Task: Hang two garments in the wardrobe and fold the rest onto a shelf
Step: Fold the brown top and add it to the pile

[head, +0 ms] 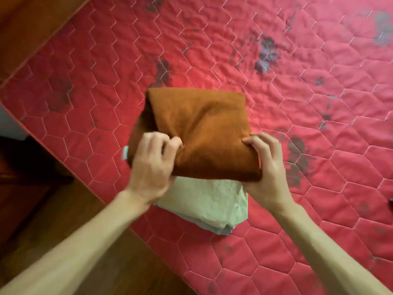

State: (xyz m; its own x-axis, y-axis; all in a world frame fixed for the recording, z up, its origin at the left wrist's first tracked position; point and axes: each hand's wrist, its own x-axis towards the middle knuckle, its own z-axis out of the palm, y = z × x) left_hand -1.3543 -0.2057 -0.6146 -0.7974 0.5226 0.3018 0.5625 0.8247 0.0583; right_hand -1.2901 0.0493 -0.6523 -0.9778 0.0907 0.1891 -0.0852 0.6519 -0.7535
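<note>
A folded rust-orange garment [204, 128] is held above the red quilted mattress [297, 103]. My left hand [152, 167] grips its near left edge, with the fingers curled into the cloth. My right hand [268, 169] grips the near right corner. Under the orange garment lies a folded pale green garment [208, 203] on top of a light blue-grey one [221, 231], both resting on the mattress near its edge. The far parts of the lower two are hidden by the orange one.
The mattress has dark stains across it. Its edge runs diagonally from upper left to the bottom middle. Beyond that edge lies a dark wooden floor [42, 209]. A wooden surface [32, 22] fills the top left corner.
</note>
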